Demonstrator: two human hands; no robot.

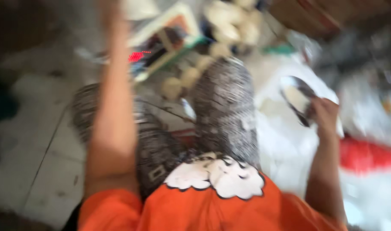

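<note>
The right hand (326, 114) grips a shiny oval dish (297, 99) over white bags (285, 145), its long axis slanting up-left; a red package (368, 155) lies rightward; the left hand is out of frame above, grip unknowable.

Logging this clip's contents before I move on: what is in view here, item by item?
The frame is motion-blurred, so several names are rough.
Shallow metal dish: one, silvery with a dark rim, at right, held by the right hand.
Round pale lumps: several, cream, in a loose line and pile at top centre; kind unclear.
Device with lit display: one, red glow, upper left of centre.
White sheet or bag: one, white, on the floor at right.
Red item: one, far right; too blurred to name.
Tiled floor: pale grey, left.
Patterned trousers: black and white, centre.
Orange shirt: bottom.
Left hand: out of frame; the forearm reaches up.
Right hand: grips the dish.
</note>
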